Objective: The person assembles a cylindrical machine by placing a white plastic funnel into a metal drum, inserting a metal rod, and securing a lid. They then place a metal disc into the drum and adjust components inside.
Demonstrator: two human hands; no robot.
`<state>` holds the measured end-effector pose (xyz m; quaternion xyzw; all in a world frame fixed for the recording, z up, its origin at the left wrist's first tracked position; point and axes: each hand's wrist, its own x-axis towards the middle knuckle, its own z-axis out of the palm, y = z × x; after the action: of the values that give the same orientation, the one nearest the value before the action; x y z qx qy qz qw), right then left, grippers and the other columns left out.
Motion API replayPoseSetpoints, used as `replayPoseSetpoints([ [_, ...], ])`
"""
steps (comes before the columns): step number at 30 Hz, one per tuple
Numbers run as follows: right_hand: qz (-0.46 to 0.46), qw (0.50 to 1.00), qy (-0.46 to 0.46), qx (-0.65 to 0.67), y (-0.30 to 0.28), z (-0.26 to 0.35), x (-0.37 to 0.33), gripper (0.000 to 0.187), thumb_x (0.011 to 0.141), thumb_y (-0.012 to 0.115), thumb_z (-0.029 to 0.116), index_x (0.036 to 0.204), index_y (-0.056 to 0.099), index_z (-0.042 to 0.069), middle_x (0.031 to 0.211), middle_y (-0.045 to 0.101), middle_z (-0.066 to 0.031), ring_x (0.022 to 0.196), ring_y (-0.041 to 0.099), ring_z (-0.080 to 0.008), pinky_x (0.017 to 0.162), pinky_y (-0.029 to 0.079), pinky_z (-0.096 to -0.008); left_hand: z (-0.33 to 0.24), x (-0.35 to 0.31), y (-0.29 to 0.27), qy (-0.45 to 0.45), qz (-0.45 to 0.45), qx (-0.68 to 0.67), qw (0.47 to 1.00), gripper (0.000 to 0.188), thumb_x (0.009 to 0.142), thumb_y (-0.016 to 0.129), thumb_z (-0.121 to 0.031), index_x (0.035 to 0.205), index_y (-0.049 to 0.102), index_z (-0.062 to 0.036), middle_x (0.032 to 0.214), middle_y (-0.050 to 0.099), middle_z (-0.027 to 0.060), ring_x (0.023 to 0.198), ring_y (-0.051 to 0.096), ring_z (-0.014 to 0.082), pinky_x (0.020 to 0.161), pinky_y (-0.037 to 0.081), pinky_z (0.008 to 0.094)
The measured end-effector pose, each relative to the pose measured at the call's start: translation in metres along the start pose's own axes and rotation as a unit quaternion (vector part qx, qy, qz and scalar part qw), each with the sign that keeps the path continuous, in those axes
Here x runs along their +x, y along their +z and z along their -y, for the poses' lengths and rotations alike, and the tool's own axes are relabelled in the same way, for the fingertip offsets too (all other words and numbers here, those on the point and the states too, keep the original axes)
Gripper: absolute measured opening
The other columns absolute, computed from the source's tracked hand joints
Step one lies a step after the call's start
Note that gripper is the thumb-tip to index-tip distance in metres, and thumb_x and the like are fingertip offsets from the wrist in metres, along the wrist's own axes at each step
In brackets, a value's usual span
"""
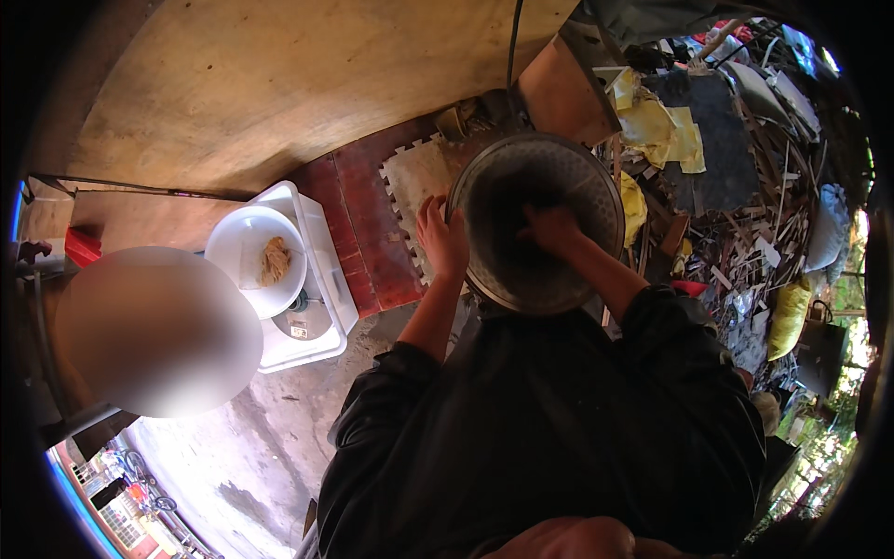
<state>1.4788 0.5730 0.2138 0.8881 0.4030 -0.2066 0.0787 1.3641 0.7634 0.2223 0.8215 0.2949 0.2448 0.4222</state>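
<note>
A round, dark metal pot [596, 200] with a wide rim and a dimpled-looking inner wall stands in front of me, its mouth facing up. My left hand [441, 240] rests against the pot's left rim, fingers stretched out and apart. Into the pot reaches my right hand [551, 229], over its dark hollow. Two of its fingers show apart, and I see nothing between them; the other fingertips are lost in the shadow. The pot's bottom is too dark to make out.
Left of me, a white plastic tub [328, 270] holds a white bowl [222, 244] with a brownish clump [275, 262] inside. Under the pot's left side lies a jigsaw-edged mat [410, 177] on red flooring [349, 238]. Scrap wood and debris [736, 233] are heaped at right. A curved wooden panel [307, 74] stands ahead.
</note>
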Motion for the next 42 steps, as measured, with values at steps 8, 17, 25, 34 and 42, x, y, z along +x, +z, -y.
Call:
replayPoseSetpoints([
  [8,-0.085,0.996,0.007,0.016,0.023,-0.007,0.001,0.065,0.084,0.048,0.059,0.122,0.047,0.007,0.076,0.066,-0.0147,0.070,0.066,-0.0329,0.062,0.051,-0.0440,-0.007,0.001,0.001,-0.007,-0.010,0.016,1.000,0.037,0.081,0.061,-0.017,0.115,0.052,-0.0057,0.124,0.050,0.0111,0.119,0.043,0.0320,0.101,0.030,0.0431],
  [17,-0.083,0.994,0.028,0.060,0.012,0.004,-0.004,0.057,0.082,0.052,0.056,0.112,0.051,0.007,0.076,0.065,-0.0180,0.070,0.066,-0.0343,0.062,0.051,-0.0464,0.001,-0.001,0.000,-0.006,-0.010,0.003,1.000,0.038,0.081,0.062,-0.018,0.115,0.051,-0.0054,0.123,0.050,0.0117,0.119,0.042,0.0319,0.100,0.030,0.0430],
  [25,-0.157,0.987,0.017,0.032,0.010,-0.005,0.004,0.039,0.084,0.055,0.045,0.101,0.059,0.011,0.080,0.066,-0.0152,0.075,0.066,-0.0308,0.064,0.051,-0.0439,-0.003,0.005,0.002,0.010,0.009,0.020,1.000,0.040,0.082,0.061,-0.018,0.118,0.049,-0.0040,0.124,0.049,0.0139,0.120,0.041,0.0334,0.101,0.030,0.0442],
  [34,-0.274,0.918,-0.056,0.281,-0.093,-0.098,0.006,0.027,0.084,0.062,0.030,0.105,0.062,0.012,0.092,0.067,-0.0092,0.082,0.065,-0.0269,0.073,0.051,-0.0376,0.002,0.004,0.003,0.025,-0.002,0.033,0.999,0.042,0.081,0.061,-0.015,0.120,0.047,-0.0051,0.127,0.046,0.0144,0.122,0.040,0.0342,0.102,0.031,0.0435],
  [42,-0.265,0.927,0.209,0.161,-0.014,-0.438,0.267,0.038,0.090,0.042,0.037,0.114,0.056,0.012,0.100,0.063,-0.0183,0.097,0.061,-0.0353,0.081,0.048,-0.0443,0.002,-0.001,0.003,-0.026,-0.014,0.058,0.998,0.038,0.078,0.065,-0.017,0.112,0.055,-0.0047,0.129,0.045,0.0174,0.121,0.042,0.0361,0.101,0.034,0.0421],
])
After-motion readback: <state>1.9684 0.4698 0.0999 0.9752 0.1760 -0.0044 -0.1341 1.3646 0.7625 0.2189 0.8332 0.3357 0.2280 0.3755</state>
